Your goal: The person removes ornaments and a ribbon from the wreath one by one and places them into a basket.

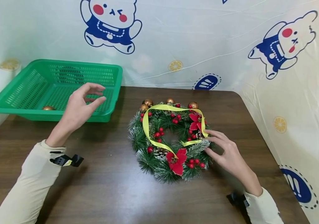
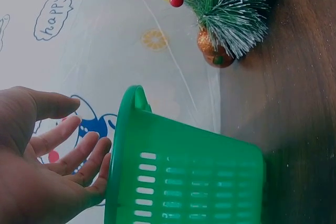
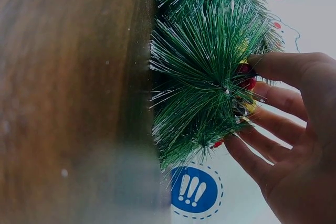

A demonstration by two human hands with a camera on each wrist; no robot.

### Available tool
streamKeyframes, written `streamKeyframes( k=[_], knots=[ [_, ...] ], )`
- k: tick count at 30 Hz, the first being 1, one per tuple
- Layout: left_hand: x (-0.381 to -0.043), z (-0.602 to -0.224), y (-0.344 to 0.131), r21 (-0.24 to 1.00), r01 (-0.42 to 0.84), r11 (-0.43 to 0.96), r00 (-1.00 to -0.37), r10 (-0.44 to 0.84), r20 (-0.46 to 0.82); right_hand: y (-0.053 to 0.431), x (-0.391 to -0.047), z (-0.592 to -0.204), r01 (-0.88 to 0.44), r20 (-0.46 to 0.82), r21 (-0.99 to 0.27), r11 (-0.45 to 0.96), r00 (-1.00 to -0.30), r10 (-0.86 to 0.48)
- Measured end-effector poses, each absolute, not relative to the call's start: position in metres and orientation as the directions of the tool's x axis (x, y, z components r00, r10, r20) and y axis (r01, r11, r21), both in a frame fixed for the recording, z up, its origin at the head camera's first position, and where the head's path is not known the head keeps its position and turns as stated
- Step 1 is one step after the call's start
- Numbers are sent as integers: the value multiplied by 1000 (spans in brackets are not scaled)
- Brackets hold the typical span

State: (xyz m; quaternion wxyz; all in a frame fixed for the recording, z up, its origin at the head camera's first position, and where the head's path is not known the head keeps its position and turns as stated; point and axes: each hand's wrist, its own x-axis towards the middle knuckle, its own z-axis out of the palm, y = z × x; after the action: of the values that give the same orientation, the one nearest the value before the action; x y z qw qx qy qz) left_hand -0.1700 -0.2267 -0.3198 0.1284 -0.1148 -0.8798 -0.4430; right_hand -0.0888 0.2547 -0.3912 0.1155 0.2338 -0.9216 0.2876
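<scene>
A green pine wreath [image 1: 148,160] lies on the table, trimmed with red poinsettia flowers [image 1: 177,162], red berries, pine cones and frosted tips. A yellow ribbon [image 1: 146,124] loops loosely over its top. My right hand [image 1: 230,155] is at the wreath's right side, its extended fingertips touching the sprigs and the ribbon's edge; in the right wrist view the thumb is by the red berries [image 3: 247,80]. Over the right part of the green basket [image 1: 114,93] hovers my left hand [image 1: 78,107], thumb and fingers spread apart with nothing between them.
Gold baubles [image 1: 147,102] sit along the wreath's far edge. Another gold bauble [image 1: 48,108] lies inside the basket, at the back left of the brown table [image 1: 114,186]. A printed white sheet [image 1: 159,37] hangs behind and along the right side.
</scene>
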Motion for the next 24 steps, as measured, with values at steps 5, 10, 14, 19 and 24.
streamKeyframes(
  k=[5,10,14,19,24],
  knots=[
    [-172,-321,-222,753,323,573,-941,109,320,255,-89,-392,-496,347,-475,727,-865,-363],
    [-173,-320,-215,764,335,552,-940,134,315,254,-89,-392,-493,346,-483,723,-866,-360],
    [-175,-320,-209,768,339,543,-940,159,303,254,-89,-391,-496,348,-477,726,-865,-362],
    [-177,-320,-201,772,343,535,-939,180,293,254,-90,-391,-503,356,-468,727,-860,-365],
    [-180,-319,-191,776,348,525,-937,199,286,254,-89,-391,-504,360,-464,728,-859,-364]
  ],
)
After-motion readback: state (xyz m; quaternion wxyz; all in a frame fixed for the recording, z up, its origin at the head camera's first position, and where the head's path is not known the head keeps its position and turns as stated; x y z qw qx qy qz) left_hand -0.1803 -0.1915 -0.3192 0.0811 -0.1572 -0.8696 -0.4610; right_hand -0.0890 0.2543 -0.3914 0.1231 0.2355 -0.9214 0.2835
